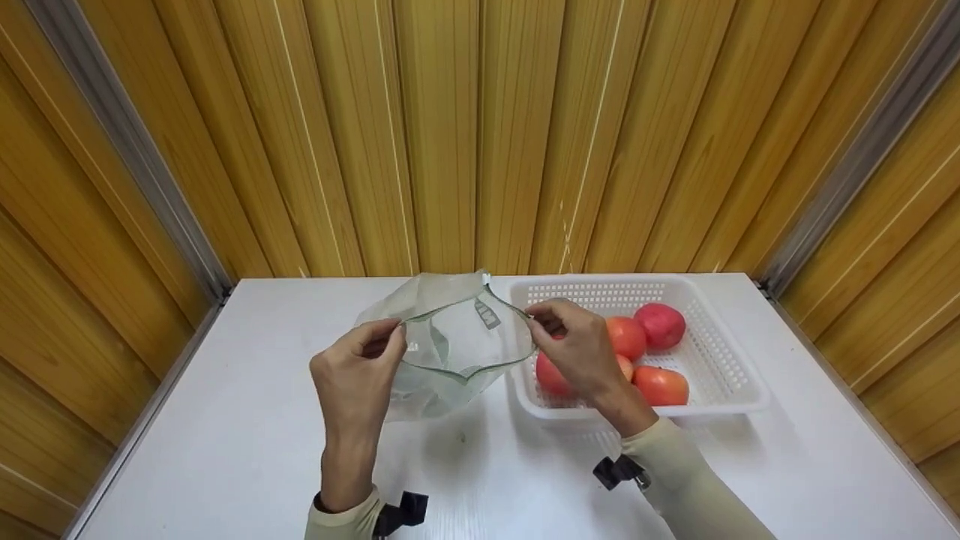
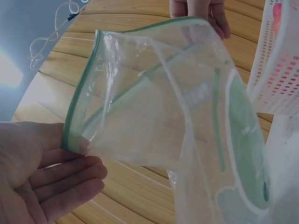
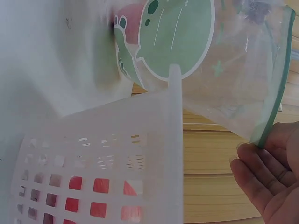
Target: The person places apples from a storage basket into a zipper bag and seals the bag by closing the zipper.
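A clear zip-lock bag [image 1: 420, 296] with a green-edged mouth is spread above the white table, its mouth gaping toward me. The left hand [image 1: 354, 379] pinches the left side of the rim between thumb and index finger, the other fingers loosely bent. On the opposite side, the right hand [image 1: 581, 349] pinches the rim over the left part of a white basket. The right wrist view shows a green cartoon print [image 3: 180, 37] on the bag and a reddish patch [image 3: 128, 23] behind or inside its lower part; I cannot tell which.
The white perforated basket [image 1: 724, 345] stands at the right, holding several red and orange-red round fruits [image 1: 660, 386], partly covered by the right hand. Yellow wood-look panels [image 1: 517, 135] rise behind the table. A white cable [image 2: 56, 30] appears in the left wrist view.
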Demonstrator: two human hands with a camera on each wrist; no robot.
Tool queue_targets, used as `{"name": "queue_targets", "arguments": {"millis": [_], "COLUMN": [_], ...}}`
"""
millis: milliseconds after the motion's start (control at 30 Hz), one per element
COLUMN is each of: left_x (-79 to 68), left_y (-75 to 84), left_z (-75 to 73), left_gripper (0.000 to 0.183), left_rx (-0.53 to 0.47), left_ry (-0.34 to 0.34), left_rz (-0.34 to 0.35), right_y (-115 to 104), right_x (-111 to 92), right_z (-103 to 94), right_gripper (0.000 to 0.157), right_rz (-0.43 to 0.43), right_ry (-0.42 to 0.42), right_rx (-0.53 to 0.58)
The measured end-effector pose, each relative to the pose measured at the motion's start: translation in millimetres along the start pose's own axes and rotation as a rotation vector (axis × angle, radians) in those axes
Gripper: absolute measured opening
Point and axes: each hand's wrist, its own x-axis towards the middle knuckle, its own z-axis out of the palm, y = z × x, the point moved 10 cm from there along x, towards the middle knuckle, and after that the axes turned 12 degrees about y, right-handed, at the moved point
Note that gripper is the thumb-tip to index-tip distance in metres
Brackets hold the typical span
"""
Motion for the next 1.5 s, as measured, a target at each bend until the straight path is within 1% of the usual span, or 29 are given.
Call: {"name": "queue_targets", "arguments": {"millis": [100, 200, 300, 433, 600, 700, 867, 1000, 1133, 1267, 1333, 1500], "left_x": [-3.1, -6.1, -8.3, -10.0, -11.4, -12.2, -12.6, -13.1, -13.9, -14.5, -14.4, -14.4], "left_y": [7.2, 10.4, 10.5, 8.9, 8.4, 5.5, -1.5, -2.9, -1.9, 0.6, 1.7, 2.8], "left_z": [3.7, 6.1, 8.4, 10.6, 12.7, 12.4, 10.3, 10.7, 12.4, 11.8, 11.1, 10.4], "left_gripper": [0.011, 0.012, 0.013, 0.012, 0.006, 0.005, 0.004, 0.004, 0.004, 0.004, 0.005, 0.005], "left_rx": [-0.085, -0.124, -0.132, -0.131, -0.121, -0.106, -0.062, -0.032, -0.032, -0.031, -0.033, -0.049], "left_ry": [0.039, 0.078, 0.091, 0.102, 0.126, 0.147, 0.193, 0.213, 0.224, 0.241, 0.247, 0.234], "left_rz": [0.07, 0.108, 0.11, 0.108, 0.134, 0.137, 0.128, 0.152, 0.185, 0.209, 0.213, 0.212], "right_y": [-4, -6, -5, -5, -6, -3, 7, 17, 27, 39, 44, 56], "right_x": [0, -2, -3, -5, -4, -3, -1, -1, -1, -3, -3, -8], "right_z": [1.0, 1.9, 3.5, 4.6, 2.7, -0.7, -10.3, -19.7, -28.5, -35.1, -38.6, -47.1], "right_gripper": [0.017, 0.021, 0.025, 0.031, 0.038, 0.041, 0.044, 0.046, 0.047, 0.052, 0.054, 0.059], "right_rz": [-0.05, -0.074, -0.072, -0.074, -0.13, -0.14, -0.114, -0.104, -0.099, -0.056, -0.034, 0.0], "right_ry": [-0.002, -0.008, -0.031, -0.07, -0.099, -0.103, -0.1, -0.091, -0.085, -0.114, -0.122, -0.127], "right_rx": [0.011, 0.04, 0.059, 0.057, 0.064, 0.054, 0.019, -0.021, -0.067, -0.08, -0.073, -0.094]}}
